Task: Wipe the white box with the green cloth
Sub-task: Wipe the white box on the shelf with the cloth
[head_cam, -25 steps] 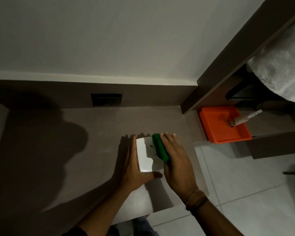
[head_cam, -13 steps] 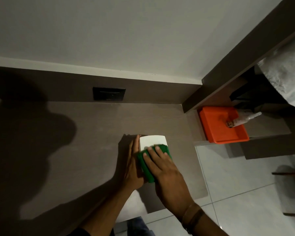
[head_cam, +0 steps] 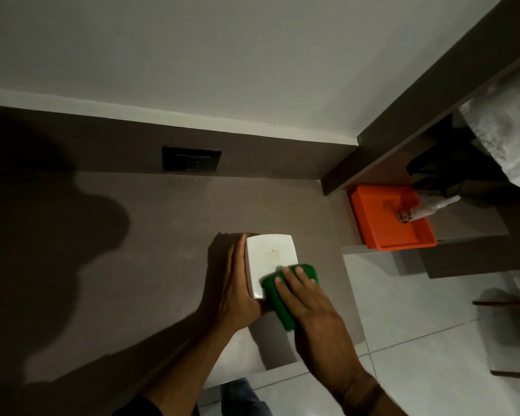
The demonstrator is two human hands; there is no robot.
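A white box (head_cam: pixel 269 256) rests on the brown countertop (head_cam: pixel 150 235), with a faint yellowish mark on its top. My left hand (head_cam: pixel 234 292) holds it by its left side, fingers stretched along the edge. The green cloth (head_cam: pixel 282 295) lies over the box's near right corner and hangs past it. My right hand (head_cam: pixel 309 307) presses flat on the cloth, fingertips pointing away from me. The near right part of the box is hidden under the cloth.
A dark wall socket (head_cam: pixel 192 160) sits in the backsplash behind the box. To the right, an orange tray (head_cam: pixel 373 223) on a lower shelf holds a white tube (head_cam: pixel 424 210). The counter's front edge runs close to my wrists, with pale tiled floor (head_cam: pixel 433 340) below.
My right hand slid the green cloth from the box's right edge across its top and down toward the near corner, uncovering most of the top. My left hand stayed on the box's left side.
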